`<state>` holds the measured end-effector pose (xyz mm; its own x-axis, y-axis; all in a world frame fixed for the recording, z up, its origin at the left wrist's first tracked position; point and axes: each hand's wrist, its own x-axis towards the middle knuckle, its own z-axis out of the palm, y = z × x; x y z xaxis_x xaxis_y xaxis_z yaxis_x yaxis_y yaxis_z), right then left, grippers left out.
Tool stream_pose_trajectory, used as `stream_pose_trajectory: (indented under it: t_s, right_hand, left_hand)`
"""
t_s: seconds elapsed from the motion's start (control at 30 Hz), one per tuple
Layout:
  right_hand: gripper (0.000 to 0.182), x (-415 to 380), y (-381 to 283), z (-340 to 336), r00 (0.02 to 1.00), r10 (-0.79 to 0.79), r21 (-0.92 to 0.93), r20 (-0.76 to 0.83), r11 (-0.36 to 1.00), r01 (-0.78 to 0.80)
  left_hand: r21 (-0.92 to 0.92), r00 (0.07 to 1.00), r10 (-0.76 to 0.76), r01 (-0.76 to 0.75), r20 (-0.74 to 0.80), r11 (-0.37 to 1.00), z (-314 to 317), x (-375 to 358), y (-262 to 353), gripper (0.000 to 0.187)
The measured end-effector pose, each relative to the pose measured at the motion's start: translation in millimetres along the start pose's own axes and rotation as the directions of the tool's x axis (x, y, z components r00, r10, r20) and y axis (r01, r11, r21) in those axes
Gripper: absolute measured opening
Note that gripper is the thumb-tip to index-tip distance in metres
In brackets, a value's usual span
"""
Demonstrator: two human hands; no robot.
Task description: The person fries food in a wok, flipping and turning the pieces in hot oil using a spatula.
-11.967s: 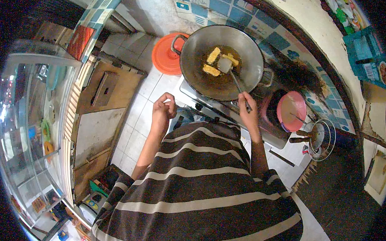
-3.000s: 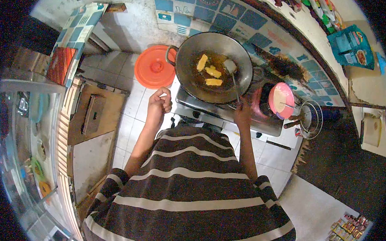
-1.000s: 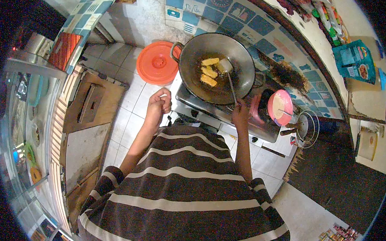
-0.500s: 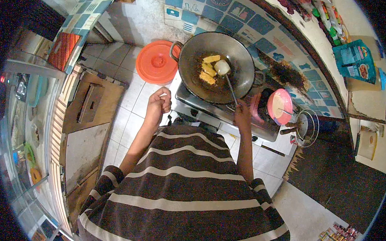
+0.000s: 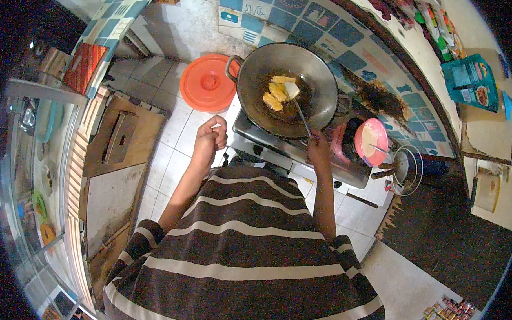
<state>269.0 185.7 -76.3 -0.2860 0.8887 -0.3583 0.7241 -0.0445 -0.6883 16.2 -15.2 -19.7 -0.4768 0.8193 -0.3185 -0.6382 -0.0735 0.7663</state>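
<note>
My right hand (image 5: pixel 319 149) is closed around the handle of a metal spatula (image 5: pixel 301 114). The spatula's pale blade rests in the oil, against several golden fried pieces (image 5: pixel 277 91). They lie in the bottom of a large dark wok (image 5: pixel 322 89) on the stove. Left of the wok and just below its loop handle, my left hand (image 5: pixel 211 135) is held in the air with its fingers curled in and nothing visible in them.
An orange lidded bucket (image 5: pixel 208 82) stands left of the wok. On the stove's right side is a pink bowl (image 5: pixel 371 142) of pale batter with a utensil in it. Beyond it lies a round wire strainer (image 5: pixel 407 170). A wooden cabinet (image 5: pixel 120 136) stands at left.
The spatula blade has shifted slightly left and turned, now touching the fried pieces, which have moved a little. My right hand has shifted slightly left; my left hand has stayed in place.
</note>
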Motion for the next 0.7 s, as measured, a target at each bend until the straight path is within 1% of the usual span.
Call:
stream_pose_trajectory:
  t_s: [0.07,0.17,0.23,0.37,0.47,0.57,0.6,0.63,0.7]
  right_hand:
    - [0.032,-23.9,-34.5,-11.4,0.987,0.155,0.118,0.049,0.98,-0.16]
    - [0.033,-11.8,0.3,-10.6,0.987,0.05,0.307,0.15,0.947,-0.094]
    - [0.032,-23.5,-17.0,-15.5,0.986,0.063,0.321,0.154,0.941,-0.11]
    - [0.031,-37.1,-30.2,-19.7,0.982,0.082,0.344,0.17,0.929,-0.137]
    - [0.031,-39.8,-35.5,-17.5,0.983,0.064,0.27,0.171,0.957,-0.109]
    - [0.031,-38.7,-32.1,-16.4,0.988,-0.022,0.093,0.15,0.996,0.008]
    - [0.031,-36.6,-23.8,-12.0,0.989,-0.138,0.0,0.061,0.99,0.138]
    - [0.031,-36.1,-17.4,-6.3,0.965,-0.26,-0.103,-0.016,0.961,0.257]
    - [0.031,-37.7,-11.0,-3.1,0.912,-0.402,-0.223,-0.077,0.899,0.378]
  left_hand:
    - [0.001,1.0,-0.008,0.008,-0.007,1.0,-0.2,0.3,0.4,0.027]
    - [0.008,1.0,-0.024,0.024,-0.006,1.0,-2.4,1.3,-0.4,0.025]
    - [0.024,1.0,-0.019,0.018,0.022,1.0,-7.3,3.5,-3.4,0.021]
    - [0.019,0.999,-0.038,0.038,0.009,0.999,-1.1,1.8,0.6,0.023]
    - [0.017,0.999,-0.053,0.053,0.002,0.998,4.2,2.1,3.5,0.026]
    - [0.017,0.999,-0.042,0.042,0.019,0.999,3.3,2.0,2.6,0.026]
    - [0.015,0.999,-0.043,0.043,0.017,0.999,3.3,2.0,2.7,0.026]
    - [0.014,0.999,-0.044,0.043,0.015,0.999,3.2,2.0,2.8,0.026]
    - [0.019,0.999,-0.047,0.047,0.006,0.999,2.8,2.1,2.8,0.026]
